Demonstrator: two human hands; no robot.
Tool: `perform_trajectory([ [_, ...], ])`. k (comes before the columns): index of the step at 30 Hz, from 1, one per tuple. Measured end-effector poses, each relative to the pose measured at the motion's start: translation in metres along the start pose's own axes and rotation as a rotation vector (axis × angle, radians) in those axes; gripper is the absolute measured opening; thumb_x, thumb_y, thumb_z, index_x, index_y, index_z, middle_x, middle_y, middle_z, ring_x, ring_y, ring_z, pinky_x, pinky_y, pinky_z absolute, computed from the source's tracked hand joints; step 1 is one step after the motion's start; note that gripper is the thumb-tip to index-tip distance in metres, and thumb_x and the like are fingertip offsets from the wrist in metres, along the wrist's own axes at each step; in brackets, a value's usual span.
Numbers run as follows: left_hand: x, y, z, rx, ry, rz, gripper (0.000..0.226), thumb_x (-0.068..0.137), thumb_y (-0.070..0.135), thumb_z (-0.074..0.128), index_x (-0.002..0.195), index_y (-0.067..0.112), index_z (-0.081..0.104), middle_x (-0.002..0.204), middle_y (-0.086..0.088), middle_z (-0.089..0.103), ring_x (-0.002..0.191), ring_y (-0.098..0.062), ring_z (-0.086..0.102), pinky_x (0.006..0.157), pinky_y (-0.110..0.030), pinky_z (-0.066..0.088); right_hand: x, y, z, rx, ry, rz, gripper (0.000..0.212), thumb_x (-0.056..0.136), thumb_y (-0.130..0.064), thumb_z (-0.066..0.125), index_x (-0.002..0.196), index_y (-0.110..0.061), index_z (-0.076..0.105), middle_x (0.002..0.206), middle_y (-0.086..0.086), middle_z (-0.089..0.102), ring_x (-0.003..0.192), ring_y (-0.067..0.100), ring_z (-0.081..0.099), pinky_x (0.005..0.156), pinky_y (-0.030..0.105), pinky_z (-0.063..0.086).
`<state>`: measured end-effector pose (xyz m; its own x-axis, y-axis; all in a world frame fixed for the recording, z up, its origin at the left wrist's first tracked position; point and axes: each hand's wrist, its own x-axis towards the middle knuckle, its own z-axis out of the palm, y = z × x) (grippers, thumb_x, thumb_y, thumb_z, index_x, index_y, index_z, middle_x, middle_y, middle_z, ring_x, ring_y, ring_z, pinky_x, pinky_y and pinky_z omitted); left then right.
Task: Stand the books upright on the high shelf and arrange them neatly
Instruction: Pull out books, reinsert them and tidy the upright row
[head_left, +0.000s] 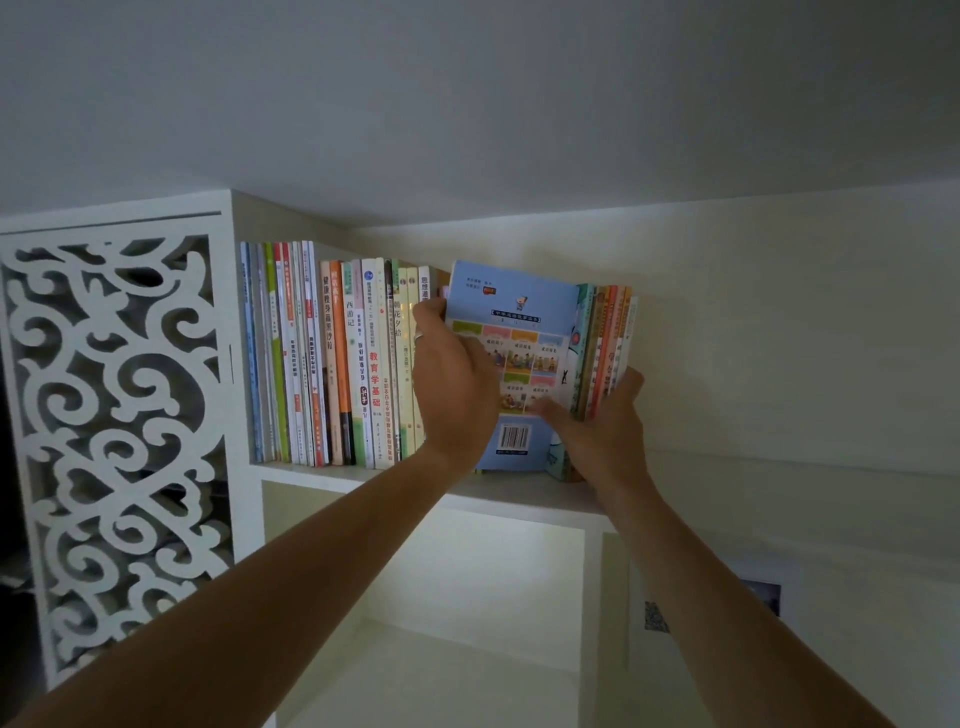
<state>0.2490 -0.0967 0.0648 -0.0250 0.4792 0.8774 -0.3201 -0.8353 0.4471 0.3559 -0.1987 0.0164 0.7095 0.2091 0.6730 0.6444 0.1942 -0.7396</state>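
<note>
A row of upright books (332, 358) fills the left part of the high white shelf (509, 493). To its right stands a small bundle of thin books (602, 343) with a light blue back cover (519, 312) turned towards me. My left hand (452, 379) grips the left edge of the blue cover, fingers curled behind it. My right hand (597, 421) clasps the bundle from the right, thumb across the cover and fingers around the spines. The bundle leans slightly, its foot on the shelf board.
A white fretwork panel (114, 426) closes the shelf unit on the left. The ceiling sits close above the books. Right of the bundle is bare wall (779, 338). Below the shelf is an open lit compartment (467, 597), and a framed picture (727, 603) hangs lower right.
</note>
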Motion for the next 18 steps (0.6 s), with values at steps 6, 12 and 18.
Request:
perform_trajectory([
  [6, 0.006, 0.0, -0.004, 0.045, -0.141, 0.049, 0.035, 0.099, -0.002, 0.051, 0.134, 0.002, 0.045, 0.114, -0.008, 0.066, 0.092, -0.014, 0.07, 0.067, -0.017, 0.059, -0.001, -0.002, -0.001, 0.013, -0.003, 0.025, 0.083, 0.077, -0.032, 0.09, 0.134, -0.019, 0.032, 0.115, -0.012, 0.059, 0.095, -0.009, 0.059, 0.062, 0.002, 0.05],
  [12, 0.011, 0.009, -0.016, 0.015, 0.083, 0.105, 0.011, 0.099, 0.014, 0.037, 0.106, 0.012, 0.045, 0.087, 0.01, 0.058, 0.071, -0.003, 0.063, 0.057, -0.015, 0.05, -0.001, 0.005, -0.001, -0.084, -0.013, -0.025, 0.057, 0.093, -0.028, 0.076, 0.128, -0.016, 0.033, 0.122, -0.001, 0.061, 0.103, 0.014, 0.066, 0.074, 0.015, 0.055],
  [18, 0.016, 0.014, 0.002, 0.032, 0.055, -0.181, 0.005, 0.106, 0.011, 0.038, 0.103, 0.013, 0.041, 0.083, 0.001, 0.057, 0.068, -0.012, 0.06, 0.056, -0.03, 0.049, -0.001, 0.002, 0.001, 0.084, -0.03, 0.097, 0.066, 0.086, -0.071, 0.053, 0.114, -0.013, 0.038, 0.099, 0.003, 0.067, 0.08, 0.013, 0.066, 0.063, 0.012, 0.052],
])
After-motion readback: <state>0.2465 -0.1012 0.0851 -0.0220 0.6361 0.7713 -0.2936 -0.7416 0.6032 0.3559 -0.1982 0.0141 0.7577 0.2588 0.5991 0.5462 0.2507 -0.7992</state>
